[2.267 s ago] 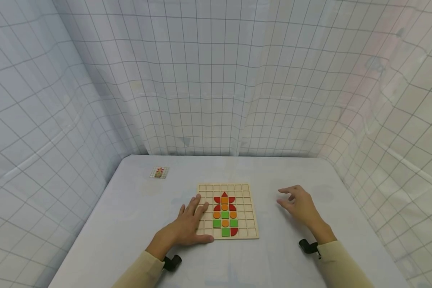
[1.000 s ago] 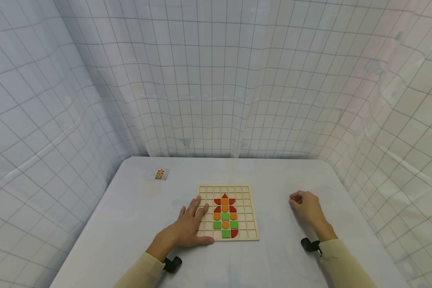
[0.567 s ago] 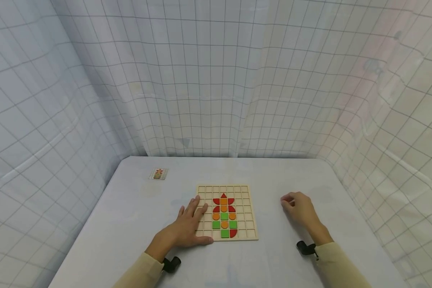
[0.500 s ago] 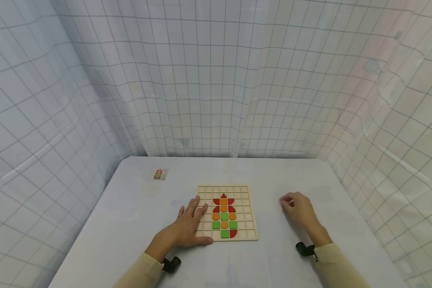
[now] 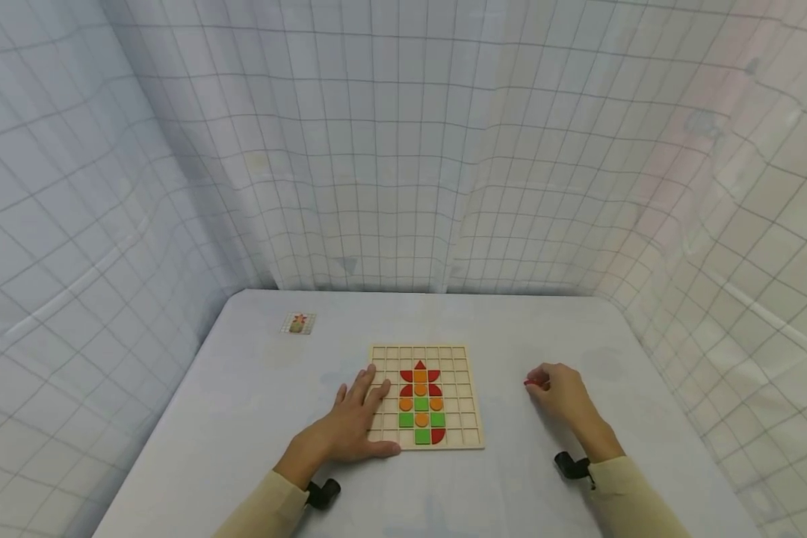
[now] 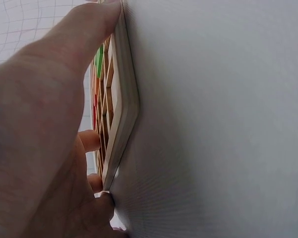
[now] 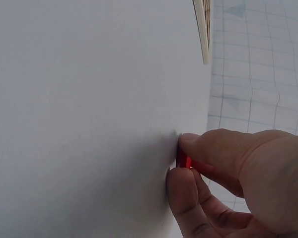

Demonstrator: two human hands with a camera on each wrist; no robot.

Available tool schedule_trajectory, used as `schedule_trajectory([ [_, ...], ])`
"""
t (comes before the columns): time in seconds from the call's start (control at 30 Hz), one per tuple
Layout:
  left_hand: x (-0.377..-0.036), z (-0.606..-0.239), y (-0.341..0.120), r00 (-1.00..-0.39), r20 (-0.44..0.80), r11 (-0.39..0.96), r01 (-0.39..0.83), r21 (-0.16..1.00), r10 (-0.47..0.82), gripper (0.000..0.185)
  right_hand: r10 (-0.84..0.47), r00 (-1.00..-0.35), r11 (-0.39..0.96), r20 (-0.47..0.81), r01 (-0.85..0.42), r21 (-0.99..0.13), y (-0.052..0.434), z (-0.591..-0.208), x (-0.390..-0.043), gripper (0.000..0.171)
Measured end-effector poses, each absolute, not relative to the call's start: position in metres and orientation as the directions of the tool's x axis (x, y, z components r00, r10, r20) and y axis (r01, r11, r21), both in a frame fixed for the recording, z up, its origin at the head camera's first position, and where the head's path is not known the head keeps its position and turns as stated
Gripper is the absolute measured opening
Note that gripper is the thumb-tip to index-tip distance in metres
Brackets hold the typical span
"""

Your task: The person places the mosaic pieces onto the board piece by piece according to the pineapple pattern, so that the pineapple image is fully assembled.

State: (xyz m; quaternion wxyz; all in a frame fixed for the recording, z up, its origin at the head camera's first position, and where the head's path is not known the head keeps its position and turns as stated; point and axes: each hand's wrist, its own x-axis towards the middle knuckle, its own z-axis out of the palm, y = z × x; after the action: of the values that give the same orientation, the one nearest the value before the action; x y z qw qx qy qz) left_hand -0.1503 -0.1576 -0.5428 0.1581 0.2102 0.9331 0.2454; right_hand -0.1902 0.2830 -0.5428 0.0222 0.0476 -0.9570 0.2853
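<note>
From the head view, a wooden grid board (image 5: 425, 396) lies on the pale table (image 5: 242, 418), filled with red, orange and green pieces. The left hand (image 5: 350, 430) rests flat on the board's left part, fingers straight, thumb along the near edge. The right hand (image 5: 565, 396) sits well to the right of the board, its grip closed on a small red piece (image 5: 531, 382). A small card (image 5: 298, 323) lies near the table's far left corner.

From the left wrist, the thumb (image 6: 74, 39) lies along the board's edge (image 6: 124, 119).

From the right wrist, fingertips (image 7: 188, 186) pinch the red piece (image 7: 183, 161) at the table surface.
</note>
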Motion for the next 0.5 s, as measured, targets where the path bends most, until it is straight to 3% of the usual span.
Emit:
schedule_trajectory([
  [0.2,-0.148,-0.54,-0.157,-0.857,-0.2,0.787,0.312,0.532,0.475,0.123,-0.137,-0.988,0.818,0.069,-0.152,-0.555,0.261,-0.542,-0.18,0.011],
  [0.5,-0.149,-0.538,-0.157,-0.861,-0.188,0.786,0.316,0.531,0.472,0.124,-0.387,-0.907,0.688,0.168,-0.405,-0.602,0.211,-0.531,-0.169,0.017],
])
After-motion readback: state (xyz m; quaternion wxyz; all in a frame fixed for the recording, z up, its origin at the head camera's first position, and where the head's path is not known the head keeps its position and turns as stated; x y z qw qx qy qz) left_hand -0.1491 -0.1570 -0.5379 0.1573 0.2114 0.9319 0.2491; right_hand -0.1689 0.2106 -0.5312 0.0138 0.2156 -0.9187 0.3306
